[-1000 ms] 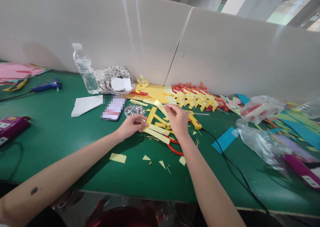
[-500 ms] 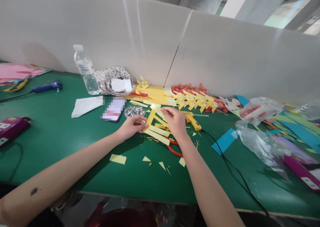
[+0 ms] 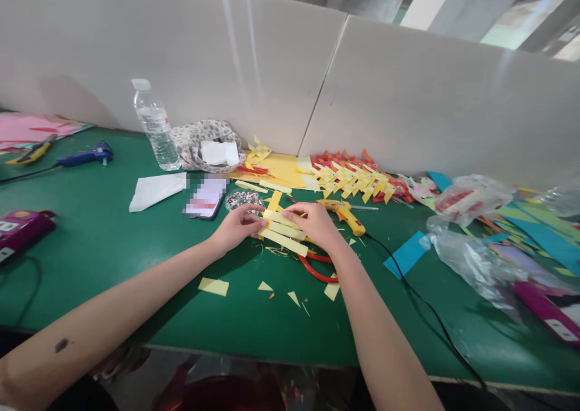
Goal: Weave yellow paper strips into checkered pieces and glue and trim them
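Note:
Several pale yellow paper strips (image 3: 284, 242) lie side by side across a deeper yellow upright strip (image 3: 273, 201) between my hands. My left hand (image 3: 242, 225) pinches the left ends of the strips between thumb and fingers. With thumb and forefinger, my right hand (image 3: 312, 220) grips the uppermost pale strip (image 3: 277, 219). Red-handled scissors (image 3: 319, 276) lie partly under the strips and my right wrist. A yellow glue gun (image 3: 345, 215) rests just beyond my right hand. Past my left hand sits a clear dish of small beads (image 3: 243, 200).
Folded yellow paper fish (image 3: 356, 181) are lined up at the back by the partition. A water bottle (image 3: 156, 127), a phone (image 3: 208, 199) and a patterned cloth bag (image 3: 206, 142) stand back left. Plastic bags (image 3: 471, 266) and a black cord (image 3: 421, 302) occupy the right; paper scraps (image 3: 214, 287) lie in front.
My right hand has come down toward me with the pale strip, which now lies across the upright strip above the others. My left hand has barely moved.

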The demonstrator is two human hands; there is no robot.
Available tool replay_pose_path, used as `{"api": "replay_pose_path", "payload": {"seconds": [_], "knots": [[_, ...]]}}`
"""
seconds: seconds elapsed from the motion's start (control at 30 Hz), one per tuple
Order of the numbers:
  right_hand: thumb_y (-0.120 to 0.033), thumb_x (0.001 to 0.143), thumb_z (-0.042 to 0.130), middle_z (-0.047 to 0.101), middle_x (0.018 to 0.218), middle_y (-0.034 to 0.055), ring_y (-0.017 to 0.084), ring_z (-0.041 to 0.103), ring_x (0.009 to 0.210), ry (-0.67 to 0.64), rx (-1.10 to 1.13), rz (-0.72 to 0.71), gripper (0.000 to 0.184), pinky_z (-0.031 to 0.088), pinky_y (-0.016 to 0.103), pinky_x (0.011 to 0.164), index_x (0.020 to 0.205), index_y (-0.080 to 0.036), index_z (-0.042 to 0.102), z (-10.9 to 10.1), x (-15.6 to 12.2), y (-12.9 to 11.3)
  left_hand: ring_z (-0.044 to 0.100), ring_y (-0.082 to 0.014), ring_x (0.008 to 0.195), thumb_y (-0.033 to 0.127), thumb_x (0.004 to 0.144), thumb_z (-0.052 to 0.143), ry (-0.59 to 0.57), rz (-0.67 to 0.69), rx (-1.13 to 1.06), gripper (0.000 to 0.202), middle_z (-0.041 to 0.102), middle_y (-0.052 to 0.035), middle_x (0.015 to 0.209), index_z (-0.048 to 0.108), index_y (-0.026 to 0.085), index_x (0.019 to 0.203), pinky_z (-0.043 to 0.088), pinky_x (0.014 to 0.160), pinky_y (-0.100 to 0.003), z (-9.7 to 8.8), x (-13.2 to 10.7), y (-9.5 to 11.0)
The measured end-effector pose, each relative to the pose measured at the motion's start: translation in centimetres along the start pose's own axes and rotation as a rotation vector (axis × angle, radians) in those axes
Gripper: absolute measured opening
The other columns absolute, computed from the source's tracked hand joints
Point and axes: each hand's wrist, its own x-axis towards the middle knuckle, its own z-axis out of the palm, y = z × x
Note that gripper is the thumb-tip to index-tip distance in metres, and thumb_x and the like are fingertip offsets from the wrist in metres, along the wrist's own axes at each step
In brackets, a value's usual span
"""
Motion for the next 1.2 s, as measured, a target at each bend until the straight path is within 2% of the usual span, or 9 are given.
{"api": "replay_pose_path", "payload": {"seconds": [0.2,0.33,0.47,0.57,0.7,0.8,0.97,1.07,1.2], "knots": [[-0.05,0.074,0.057,0.069,0.079,0.0051,0.017,0.061,0.071,-0.02,0.026,0.018,0.032,0.045,0.03,0.064,0.078,-0.02,0.068,0.68,-0.05,-0.2,0.055,-0.0073,0.058,0.026,0.067,0.071,-0.01,0.003,0.008,0.035,0.062,0.0021,0.066,0.055,0.015,0.096,0.047,0.059,-0.021,0.08,0.02,0.13],[-0.05,0.072,0.057,0.066,0.066,0.0026,0.014,0.057,0.06,-0.066,0.024,0.031,0.032,0.042,0.027,0.054,0.068,-0.019,0.065,0.78,-0.12,-0.01,0.056,-0.0078,0.059,0.028,0.067,0.071,-0.005,0.003,0.032,0.035,0.062,0.0014,0.067,0.057,0.015,0.097,0.048,0.059,-0.022,0.11,-0.02,0.19],[-0.049,0.072,0.056,0.063,0.063,0.0021,0.013,0.054,0.056,-0.119,0.029,0.025,0.033,0.039,0.025,0.05,0.064,-0.018,0.063,0.4,-0.22,0.15,0.056,-0.008,0.058,0.029,0.067,0.071,-0.014,0.017,0.053,0.036,0.063,0.0009,0.067,0.057,0.015,0.097,0.047,0.058,-0.022,0.13,-0.03,0.16],[-0.048,0.073,0.056,0.063,0.065,0.002,0.013,0.055,0.058,-0.144,0.034,0.013,0.032,0.04,0.025,0.052,0.066,-0.018,0.063,0.53,-0.24,0.19,0.056,-0.0079,0.058,0.028,0.068,0.07,-0.025,0.031,0.061,0.036,0.063,0.0012,0.067,0.056,0.015,0.098,0.047,0.058,-0.022,0.14,0.01,0.0],[-0.045,0.072,0.058,0.066,0.071,0.0013,0.013,0.057,0.062,-0.095,0.058,-0.003,0.027,0.043,0.026,0.057,0.076,-0.019,0.064,0.86,-0.17,0.08,0.055,-0.0081,0.057,0.029,0.069,0.069,-0.052,0.078,0.071,0.037,0.063,0.0007,0.068,0.054,0.014,0.1,0.047,0.058,-0.023,0.01,0.1,-0.46],[-0.042,0.072,0.059,0.067,0.072,0.0013,0.014,0.059,0.066,-0.11,0.071,-0.003,0.023,0.045,0.027,0.064,0.071,-0.019,0.064,0.61,-0.16,-0.08,0.055,-0.0084,0.056,0.03,0.07,0.067,-0.043,0.143,0.13,0.038,0.063,-0.0009,0.07,0.053,0.015,0.102,0.047,0.057,-0.023,-0.1,0.05,-0.76],[-0.05,0.072,0.058,0.068,0.073,0.0043,0.017,0.061,0.067,-0.154,0.081,0.058,0.033,0.045,0.029,0.061,0.072,-0.018,0.067,0.07,-0.35,-0.22,0.059,-0.0114,0.065,0.033,0.073,0.064,-0.024,0.238,0.288,0.037,0.066,-0.003,0.077,0.054,0.018,0.106,0.047,0.06,-0.023,0.0,-0.44,-0.65],[-0.051,0.071,0.059,0.069,0.078,0.0046,0.019,0.062,0.072,-0.202,0.189,0.077,0.035,0.046,0.029,0.061,0.078,-0.018,0.068,0.34,-0.33,-0.3,0.059,-0.0123,0.067,0.033,0.074,0.063,-0.042,0.247,0.307,0.036,0.066,-0.0028,0.077,0.054,0.019,0.106,0.046,0.06,-0.023,0.17,-0.69,-0.43],[-0.045,0.068,0.065,0.071,0.087,0.0063,0.02,0.064,0.079,-0.152,0.357,0.08,0.033,0.049,0.03,0.067,0.083,-0.016,0.069,0.84,-0.17,-0.6,0.058,-0.011,0.063,0.033,0.074,0.063,-0.066,0.232,0.299,0.034,0.065,-0.0015,0.074,0.054,0.018,0.103,0.044,0.057,-0.022,0.34,-0.79,-0.33]]}}
